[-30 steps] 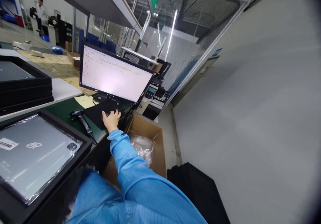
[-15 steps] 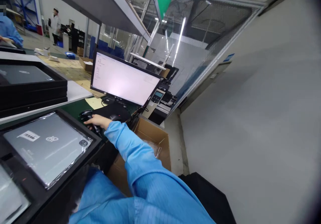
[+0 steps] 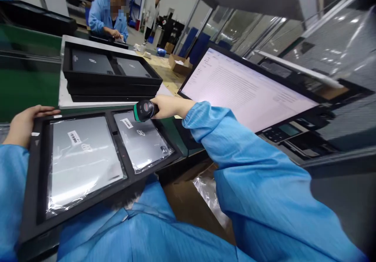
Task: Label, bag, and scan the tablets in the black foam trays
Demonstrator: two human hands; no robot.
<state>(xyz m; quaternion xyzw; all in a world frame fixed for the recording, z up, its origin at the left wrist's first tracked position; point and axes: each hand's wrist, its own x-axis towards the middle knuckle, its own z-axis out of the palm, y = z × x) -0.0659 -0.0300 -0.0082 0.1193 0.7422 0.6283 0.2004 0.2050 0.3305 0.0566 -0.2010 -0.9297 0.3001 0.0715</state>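
My right hand [image 3: 169, 106] is closed around a handheld barcode scanner [image 3: 144, 110], black with a green-edged front. The scanner hangs over the upper part of the right-hand tablet [image 3: 141, 140], close to its white barcode label [image 3: 127, 123]. A second grey tablet [image 3: 85, 164], in clear film with its own barcode label [image 3: 74, 138], lies in the left compartment of the same black tray [image 3: 117, 146]. At that tray's far left corner rests my left hand [image 3: 25, 125], its fingers stretched along the edge.
Beyond the tray, stacked black trays [image 3: 114, 84] with tablets sit on a white board [image 3: 65, 97]. A monitor [image 3: 243, 89] stands at the right. Below it is a cardboard box [image 3: 190, 203] with clear plastic. A co-worker [image 3: 107, 19] sits across the bench.
The view has swung left. My right hand has brought the barcode scanner from beside the monitor to above the right tablet. My left hand has come into view at the tray, and the monitor shows more text.
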